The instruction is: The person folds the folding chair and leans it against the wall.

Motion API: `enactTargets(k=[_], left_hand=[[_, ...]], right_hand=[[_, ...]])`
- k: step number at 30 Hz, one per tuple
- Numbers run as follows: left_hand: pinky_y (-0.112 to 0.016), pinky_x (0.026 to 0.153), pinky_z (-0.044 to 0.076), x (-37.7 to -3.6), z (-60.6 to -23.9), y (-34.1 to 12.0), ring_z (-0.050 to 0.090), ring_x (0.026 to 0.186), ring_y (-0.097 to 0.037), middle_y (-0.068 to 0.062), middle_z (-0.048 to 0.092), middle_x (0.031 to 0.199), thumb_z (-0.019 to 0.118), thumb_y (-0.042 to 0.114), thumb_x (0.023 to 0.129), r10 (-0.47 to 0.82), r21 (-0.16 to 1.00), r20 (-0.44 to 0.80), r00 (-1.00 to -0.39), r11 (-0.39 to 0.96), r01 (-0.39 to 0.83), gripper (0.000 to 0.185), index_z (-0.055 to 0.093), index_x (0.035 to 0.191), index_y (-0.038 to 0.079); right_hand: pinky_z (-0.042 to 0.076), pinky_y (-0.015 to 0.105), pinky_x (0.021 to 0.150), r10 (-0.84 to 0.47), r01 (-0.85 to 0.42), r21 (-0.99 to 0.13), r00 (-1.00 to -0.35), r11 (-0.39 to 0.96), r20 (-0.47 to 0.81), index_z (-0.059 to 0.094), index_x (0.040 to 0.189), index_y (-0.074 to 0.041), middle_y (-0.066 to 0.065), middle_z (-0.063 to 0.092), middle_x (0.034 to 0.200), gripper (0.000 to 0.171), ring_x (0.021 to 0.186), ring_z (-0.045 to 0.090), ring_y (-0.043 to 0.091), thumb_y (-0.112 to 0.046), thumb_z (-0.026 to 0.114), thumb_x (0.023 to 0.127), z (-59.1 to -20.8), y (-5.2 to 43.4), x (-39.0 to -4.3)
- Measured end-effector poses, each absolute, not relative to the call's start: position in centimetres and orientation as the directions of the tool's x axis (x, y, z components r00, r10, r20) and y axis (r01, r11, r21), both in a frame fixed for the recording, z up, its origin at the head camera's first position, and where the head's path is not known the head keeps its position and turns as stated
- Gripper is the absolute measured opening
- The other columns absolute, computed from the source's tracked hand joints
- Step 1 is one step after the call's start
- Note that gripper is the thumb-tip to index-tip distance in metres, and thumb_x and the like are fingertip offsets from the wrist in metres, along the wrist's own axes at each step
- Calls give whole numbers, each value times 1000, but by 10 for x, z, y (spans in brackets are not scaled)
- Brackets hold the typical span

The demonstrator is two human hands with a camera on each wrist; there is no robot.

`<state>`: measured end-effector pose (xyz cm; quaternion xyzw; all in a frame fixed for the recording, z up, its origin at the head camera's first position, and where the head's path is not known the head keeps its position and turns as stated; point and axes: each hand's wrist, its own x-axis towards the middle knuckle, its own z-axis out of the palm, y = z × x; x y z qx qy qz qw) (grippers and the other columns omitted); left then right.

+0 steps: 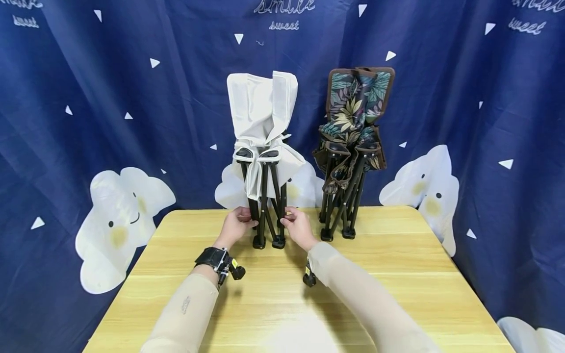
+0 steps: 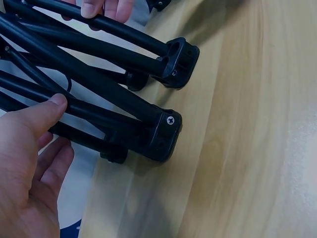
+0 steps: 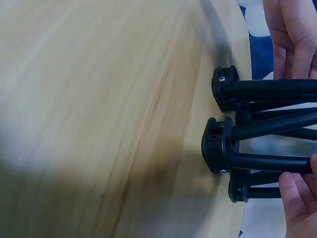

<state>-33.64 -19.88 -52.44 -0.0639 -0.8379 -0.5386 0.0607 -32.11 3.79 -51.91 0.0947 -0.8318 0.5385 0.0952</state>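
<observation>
Both hands grasp the black legs of the folded white chair standing upright at the worktop's far edge: left hand left, right hand right.

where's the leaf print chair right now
In the head view the leaf print chair stands folded at the table's back edge, right of the white chair.

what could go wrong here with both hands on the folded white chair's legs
The white chair stands tall on closely bunched feet, so it may tip. The left hand and right hand have fingers among the black legs, which could pinch. The leaf-print chair stands close by and might get knocked.
</observation>
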Motion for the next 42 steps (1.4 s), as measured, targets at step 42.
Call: enactTargets(k=[42], left_hand=[[-51,108,61,-347,-513,-185,72,124,-47,-29,69,130,77,-1,96,34,867,114,-993,485,116,35,67,129,-8]], right_hand=[[65,49,97,32,-173,-859,-976,482,215,72,136,0,21,82,110,38,104,80,35,-2,77,99,-515,37,-332]])
